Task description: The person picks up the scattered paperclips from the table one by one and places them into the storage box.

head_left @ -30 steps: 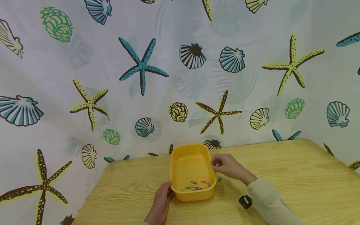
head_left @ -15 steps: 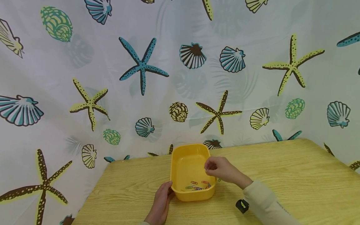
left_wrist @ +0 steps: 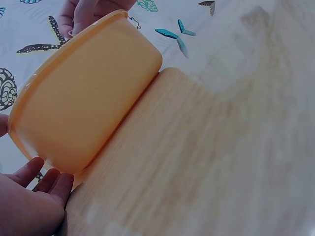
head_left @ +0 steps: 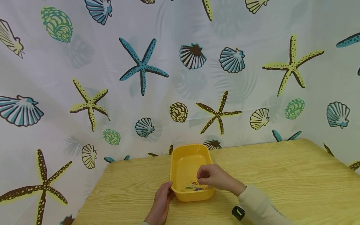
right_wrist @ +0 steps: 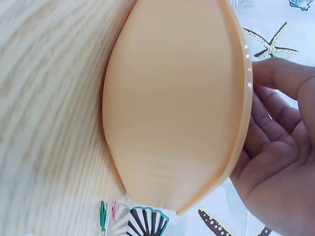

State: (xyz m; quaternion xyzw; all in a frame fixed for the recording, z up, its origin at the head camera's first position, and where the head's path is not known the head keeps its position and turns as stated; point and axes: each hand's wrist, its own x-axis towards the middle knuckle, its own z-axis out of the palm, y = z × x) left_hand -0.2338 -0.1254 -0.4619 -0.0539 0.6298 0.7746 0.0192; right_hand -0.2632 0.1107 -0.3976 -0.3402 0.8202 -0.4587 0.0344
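Note:
A yellow plastic bin (head_left: 194,196) stands on the table with several coloured paper clips (head_left: 189,187) lying at its near end. My left hand (head_left: 161,200) grips the near left corner, thumb at the rim; in the left wrist view its fingers (left_wrist: 61,187) touch the outer wall. Over the near right part of the bin, my right hand (head_left: 215,178) pinches a small paper clip (left_wrist: 72,33), of which only a pale loop shows beside the fingertips in the left wrist view. In the right wrist view the bin's rim hides the right fingertips.
Green and pink paper clips (right_wrist: 103,215) lie on the wooden table (head_left: 281,175) beside the bin, seen in the right wrist view. A small black block (head_left: 238,213) sits by the right sleeve (head_left: 260,204). A shell-and-starfish curtain (head_left: 157,137) hangs behind the table.
My right hand has moved from the bin's right rim leftward and toward me, over the clips inside, still pinching the paper clip. The left hand and bin have stayed in place.

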